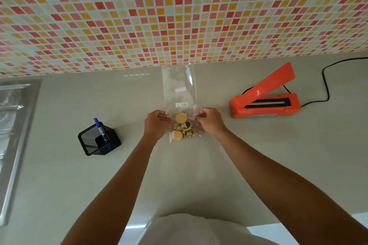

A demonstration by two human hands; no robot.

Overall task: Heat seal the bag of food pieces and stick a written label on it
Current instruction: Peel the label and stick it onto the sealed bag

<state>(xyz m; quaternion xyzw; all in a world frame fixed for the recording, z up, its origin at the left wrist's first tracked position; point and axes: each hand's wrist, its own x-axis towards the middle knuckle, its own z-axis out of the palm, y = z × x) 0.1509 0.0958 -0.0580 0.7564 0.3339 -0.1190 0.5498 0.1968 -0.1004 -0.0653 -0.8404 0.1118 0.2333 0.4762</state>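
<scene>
A long clear plastic bag (179, 85) lies flat on the grey counter, its open end pointing toward the tiled wall. Round yellow and brown food pieces (183, 127) sit in its near end. A small white printed sticker (181, 104) shows on the bag above the pieces. My left hand (156, 124) pinches the bag's left edge and my right hand (209, 122) pinches its right edge, both beside the food. An orange heat sealer (264, 99) stands to the right with its lid raised.
A black mesh pen holder (99, 141) with a blue marker (100, 127) stands left of the bag. A steel sink (14, 125) fills the far left. The sealer's black cord (326, 83) runs off to the right. The tiled wall (179, 16) borders the counter's back.
</scene>
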